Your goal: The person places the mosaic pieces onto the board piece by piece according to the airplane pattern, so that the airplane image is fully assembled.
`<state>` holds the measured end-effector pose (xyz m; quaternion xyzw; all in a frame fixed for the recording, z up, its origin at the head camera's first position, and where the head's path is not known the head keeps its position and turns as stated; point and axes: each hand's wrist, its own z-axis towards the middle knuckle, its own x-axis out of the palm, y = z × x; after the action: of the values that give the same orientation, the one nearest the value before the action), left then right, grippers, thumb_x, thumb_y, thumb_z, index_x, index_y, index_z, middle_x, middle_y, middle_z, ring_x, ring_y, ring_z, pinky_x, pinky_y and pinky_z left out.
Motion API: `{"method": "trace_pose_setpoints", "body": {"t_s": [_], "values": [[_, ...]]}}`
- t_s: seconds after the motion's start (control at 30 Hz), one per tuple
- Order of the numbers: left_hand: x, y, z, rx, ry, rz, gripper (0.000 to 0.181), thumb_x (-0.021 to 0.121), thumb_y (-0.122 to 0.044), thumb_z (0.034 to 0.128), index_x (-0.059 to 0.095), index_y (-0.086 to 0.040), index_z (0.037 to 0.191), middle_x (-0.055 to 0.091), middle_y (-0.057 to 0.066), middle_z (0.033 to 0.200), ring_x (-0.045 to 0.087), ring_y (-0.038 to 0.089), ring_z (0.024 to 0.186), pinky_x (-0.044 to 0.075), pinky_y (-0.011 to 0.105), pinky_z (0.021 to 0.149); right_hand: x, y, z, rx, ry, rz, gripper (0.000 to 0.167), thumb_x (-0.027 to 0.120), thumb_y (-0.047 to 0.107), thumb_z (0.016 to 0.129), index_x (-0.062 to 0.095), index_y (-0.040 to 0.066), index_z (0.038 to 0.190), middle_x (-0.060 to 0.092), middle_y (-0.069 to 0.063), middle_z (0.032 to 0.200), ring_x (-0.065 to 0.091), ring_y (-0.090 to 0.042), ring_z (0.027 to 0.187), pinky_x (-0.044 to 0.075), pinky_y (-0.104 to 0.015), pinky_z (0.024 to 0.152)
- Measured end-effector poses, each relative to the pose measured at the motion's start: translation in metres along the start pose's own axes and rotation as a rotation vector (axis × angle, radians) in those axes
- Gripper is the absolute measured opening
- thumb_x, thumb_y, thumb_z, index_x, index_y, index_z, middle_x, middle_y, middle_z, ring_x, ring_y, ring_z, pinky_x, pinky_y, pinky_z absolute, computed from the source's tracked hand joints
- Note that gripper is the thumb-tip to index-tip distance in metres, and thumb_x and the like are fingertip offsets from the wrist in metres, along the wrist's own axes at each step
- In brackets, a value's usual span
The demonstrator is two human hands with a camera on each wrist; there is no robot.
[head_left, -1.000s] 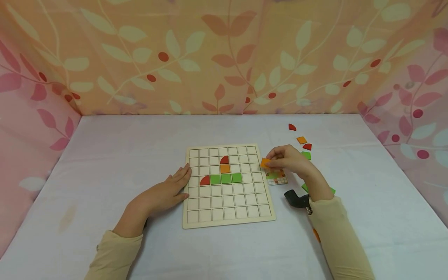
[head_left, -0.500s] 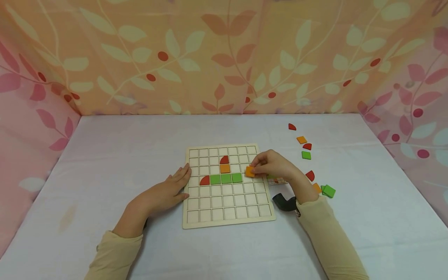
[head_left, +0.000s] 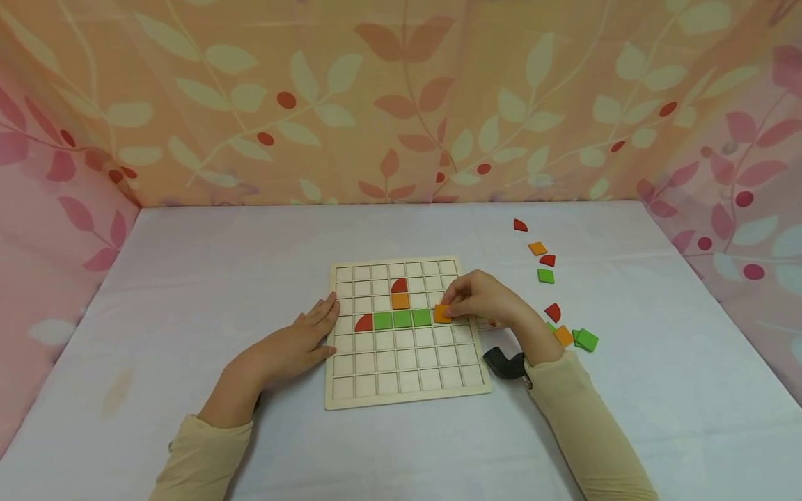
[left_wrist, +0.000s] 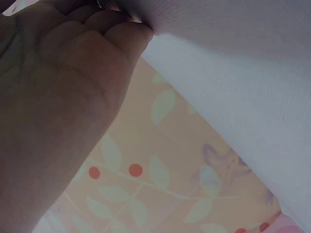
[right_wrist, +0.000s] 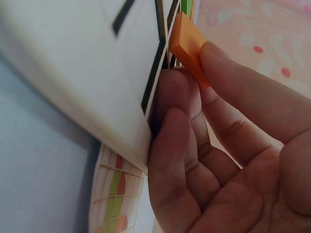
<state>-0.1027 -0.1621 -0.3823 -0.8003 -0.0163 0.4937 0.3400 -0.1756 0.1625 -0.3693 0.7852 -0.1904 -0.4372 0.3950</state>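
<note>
A square wooden grid board (head_left: 407, 401) lies on the table. On it, a red quarter-circle tile (head_left: 363, 323) and three green square tiles (head_left: 402, 319) form a row. Above the middle green one sit an orange square (head_left: 400, 300) and another red quarter-circle (head_left: 399, 285). My left hand (head_left: 307, 335) rests with its fingers extended on the board's left edge. Between thumb and finger, my right hand (head_left: 482, 300) pinches an orange square tile (head_left: 442, 314) just right of the green row. The right wrist view shows that tile (right_wrist: 188, 46) tilted against the board's surface.
Partly hidden by the board and right hand is a small printed pattern card (right_wrist: 116, 189). Loose red, orange and green tiles (head_left: 546, 276) lie at the right, including a green pair (head_left: 586, 339). A black wrist device (head_left: 503, 363) sits by the right sleeve. Patterned cloth walls surround the table.
My right hand has brought the orange tile leftward from above the card onto the board, next to the green row. The left hand has stayed on the edge. The head view shifted slightly.
</note>
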Motion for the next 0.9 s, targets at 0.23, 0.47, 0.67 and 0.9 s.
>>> {"method": "trace_pose_setpoints", "body": {"t_s": [0.23, 0.47, 0.67, 0.9], "values": [[-0.0018, -0.0020, -0.0009, -0.001, -0.002, -0.008, 0.068, 0.052, -0.017, 0.0969, 0.013, 0.006, 0.148, 0.000, 0.018, 0.156, 0.003, 0.036, 0.142, 0.011, 0.054, 0.112, 0.0005, 0.0003, 0.0004, 0.019, -0.014, -0.006, 0.010, 0.074, 0.009, 0.081, 0.069, 0.002, 0.085, 0.063, -0.003, 0.072, 0.053, -0.018, 0.071, 0.044, -0.029, 0.068], [-0.0020, -0.0019, -0.0012, 0.005, -0.004, -0.018, 0.068, 0.052, -0.015, 0.0967, 0.013, 0.006, 0.148, 0.000, 0.018, 0.156, 0.003, 0.036, 0.142, 0.011, 0.054, 0.112, 0.0013, -0.0016, 0.0008, 0.016, -0.015, -0.001, 0.009, 0.074, 0.006, 0.080, 0.070, 0.001, 0.085, 0.063, -0.003, 0.072, 0.054, -0.018, 0.071, 0.045, -0.029, 0.069], [-0.0024, -0.0024, -0.0014, 0.001, -0.002, -0.020, 0.068, 0.052, -0.015, 0.0967, 0.012, 0.005, 0.148, 0.000, 0.018, 0.157, 0.002, 0.036, 0.142, 0.011, 0.054, 0.112, 0.0016, -0.0014, 0.0006, 0.012, -0.020, 0.004, 0.009, 0.074, 0.006, 0.080, 0.070, 0.000, 0.085, 0.063, -0.003, 0.072, 0.054, -0.018, 0.071, 0.045, -0.029, 0.069], [-0.0028, -0.0030, -0.0017, 0.001, -0.002, -0.014, 0.068, 0.052, -0.016, 0.0969, 0.012, 0.005, 0.148, 0.000, 0.018, 0.157, 0.003, 0.036, 0.142, 0.011, 0.054, 0.112, 0.0006, -0.0023, -0.0004, 0.003, -0.028, 0.010, 0.009, 0.074, 0.007, 0.080, 0.071, 0.001, 0.086, 0.064, -0.003, 0.073, 0.054, -0.018, 0.073, 0.045, -0.029, 0.069]]}}
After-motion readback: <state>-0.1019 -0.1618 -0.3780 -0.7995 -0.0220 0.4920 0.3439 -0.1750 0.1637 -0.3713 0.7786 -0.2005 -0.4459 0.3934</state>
